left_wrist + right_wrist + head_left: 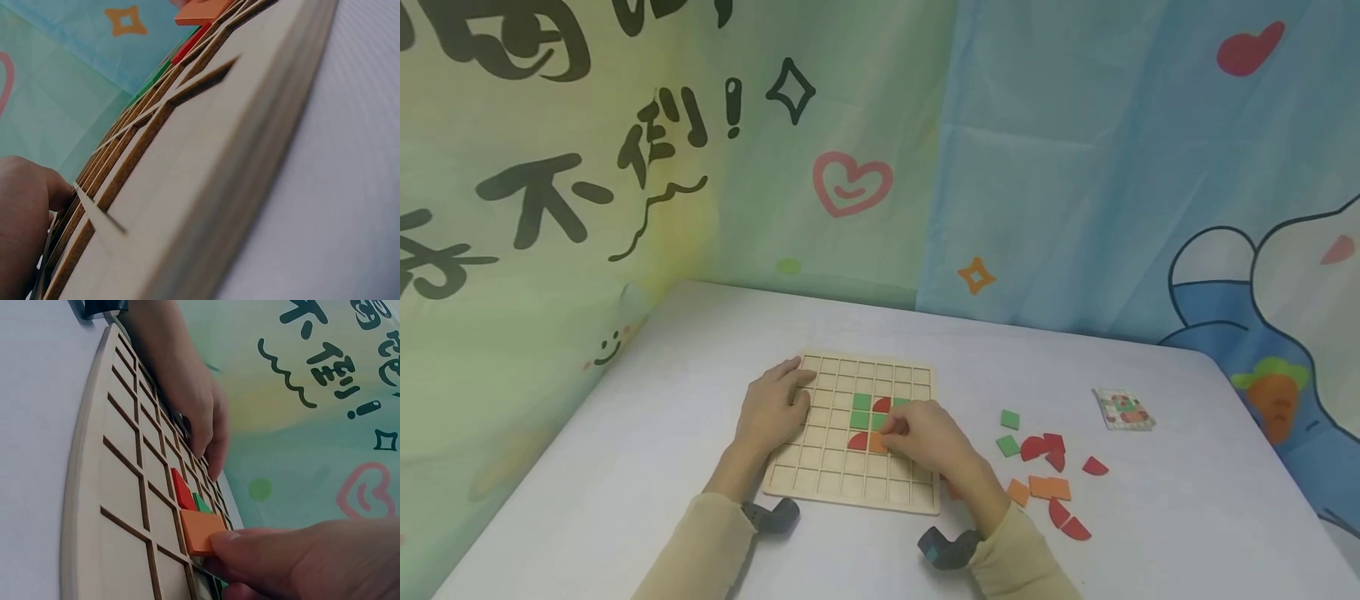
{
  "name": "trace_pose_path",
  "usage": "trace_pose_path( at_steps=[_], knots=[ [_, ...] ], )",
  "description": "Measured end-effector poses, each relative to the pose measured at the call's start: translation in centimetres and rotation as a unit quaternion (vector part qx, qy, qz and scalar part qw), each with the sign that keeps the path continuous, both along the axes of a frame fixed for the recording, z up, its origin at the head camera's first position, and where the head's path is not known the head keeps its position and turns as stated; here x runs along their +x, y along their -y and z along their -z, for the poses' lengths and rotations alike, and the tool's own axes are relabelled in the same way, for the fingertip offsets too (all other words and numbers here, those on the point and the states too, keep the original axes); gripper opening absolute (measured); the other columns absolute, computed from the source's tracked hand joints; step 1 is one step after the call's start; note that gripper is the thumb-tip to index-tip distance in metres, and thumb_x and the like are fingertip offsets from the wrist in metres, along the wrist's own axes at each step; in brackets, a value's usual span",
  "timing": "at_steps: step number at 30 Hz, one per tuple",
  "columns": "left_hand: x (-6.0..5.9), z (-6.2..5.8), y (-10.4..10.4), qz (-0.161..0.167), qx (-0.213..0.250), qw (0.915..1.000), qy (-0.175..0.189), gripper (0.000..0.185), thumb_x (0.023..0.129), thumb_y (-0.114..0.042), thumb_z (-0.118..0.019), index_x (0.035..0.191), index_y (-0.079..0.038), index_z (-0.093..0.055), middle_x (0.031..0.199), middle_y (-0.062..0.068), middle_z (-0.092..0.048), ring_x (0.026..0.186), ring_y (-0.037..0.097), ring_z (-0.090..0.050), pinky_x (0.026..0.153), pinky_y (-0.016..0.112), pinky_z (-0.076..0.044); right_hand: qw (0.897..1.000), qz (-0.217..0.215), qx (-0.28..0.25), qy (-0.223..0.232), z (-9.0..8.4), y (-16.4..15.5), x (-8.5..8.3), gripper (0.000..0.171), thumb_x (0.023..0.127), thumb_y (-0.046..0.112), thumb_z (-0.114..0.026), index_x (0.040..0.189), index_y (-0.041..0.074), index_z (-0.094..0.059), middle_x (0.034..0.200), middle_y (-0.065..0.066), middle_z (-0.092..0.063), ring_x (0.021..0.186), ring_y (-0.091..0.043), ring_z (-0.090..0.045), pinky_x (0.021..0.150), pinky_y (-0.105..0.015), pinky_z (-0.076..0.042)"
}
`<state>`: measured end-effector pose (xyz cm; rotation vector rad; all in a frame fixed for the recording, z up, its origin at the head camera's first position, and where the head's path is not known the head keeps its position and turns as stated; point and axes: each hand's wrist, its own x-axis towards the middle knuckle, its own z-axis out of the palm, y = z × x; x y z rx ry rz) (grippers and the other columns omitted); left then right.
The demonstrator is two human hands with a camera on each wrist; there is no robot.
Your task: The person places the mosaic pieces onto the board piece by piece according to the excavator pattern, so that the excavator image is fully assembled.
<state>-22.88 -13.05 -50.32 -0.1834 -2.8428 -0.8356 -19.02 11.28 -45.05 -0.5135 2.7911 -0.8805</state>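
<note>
A wooden grid board (835, 460) lies on the white table. My left hand (772, 408) rests on its left edge, fingers over the outer cells. With thumb and fingers my right hand (928, 435) pinches an orange square tile (201, 532), tilted over a cell right of a red quarter-circle tile (858, 442). Green square tiles (861, 402) and another red quarter-circle tile (882, 405) sit in cells above; the right hand partly covers some of them. The left wrist view shows the left thumb side at the board's rim (250, 137).
Right of the board lie loose green tiles (1010, 419), red quarter-circles (1095, 466) and orange squares (1049, 487). Farther right is a small stack of pattern cards (1124, 409). A printed curtain (1037, 167) hangs behind the table.
</note>
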Motion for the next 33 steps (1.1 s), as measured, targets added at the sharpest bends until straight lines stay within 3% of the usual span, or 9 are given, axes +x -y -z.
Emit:
trace_pose_path(
  at_steps=[10,21,27,33],
  knots=[
    [-0.1,0.1,0.1,0.001,0.000,1.0000,0.008,0.037,0.089,-0.022,-0.048,0.123,-0.018,-0.063,0.146,0.006,-0.046,0.138,0.029,-0.039,0.115,0.052,-0.028,1.000,0.014,0.008,-0.023,0.4,0.3,0.0,0.003,0.081,0.018,-0.074,0.079,0.018,-0.071,0.079,0.008,-0.071,0.077,-0.008,-0.062,0.072,-0.029,-0.053],
    [-0.1,0.0,0.0,0.002,0.000,1.0000,0.009,0.037,0.089,-0.021,-0.048,0.123,-0.018,-0.063,0.146,0.006,-0.046,0.138,0.029,-0.038,0.115,0.053,-0.028,0.999,-0.015,-0.018,-0.041,1.0,0.3,-0.3,0.009,0.080,0.011,-0.075,0.074,0.015,-0.069,0.075,0.007,-0.059,0.070,-0.008,-0.050,0.062,-0.021,-0.045],
    [-0.1,0.1,0.0,0.002,0.003,0.9999,0.016,0.038,0.089,-0.022,-0.048,0.124,-0.019,-0.062,0.147,0.005,-0.044,0.139,0.028,-0.037,0.116,0.052,-0.027,1.000,0.023,-0.007,-0.018,0.5,-2.2,-1.7,0.006,0.081,0.015,-0.074,0.083,0.019,-0.070,0.083,0.006,-0.061,0.073,-0.010,-0.052,0.065,-0.024,-0.046],
    [-0.1,0.0,0.0,0.003,0.003,1.0000,0.007,0.038,0.088,-0.022,-0.048,0.123,-0.018,-0.063,0.146,0.006,-0.046,0.138,0.029,-0.039,0.115,0.053,-0.028,0.997,0.064,0.025,0.047,-0.1,-7.1,-2.8,0.012,0.082,0.014,-0.072,0.094,0.016,-0.068,0.088,-0.001,-0.059,0.077,-0.016,-0.052,0.061,-0.025,-0.047]
  ],
)
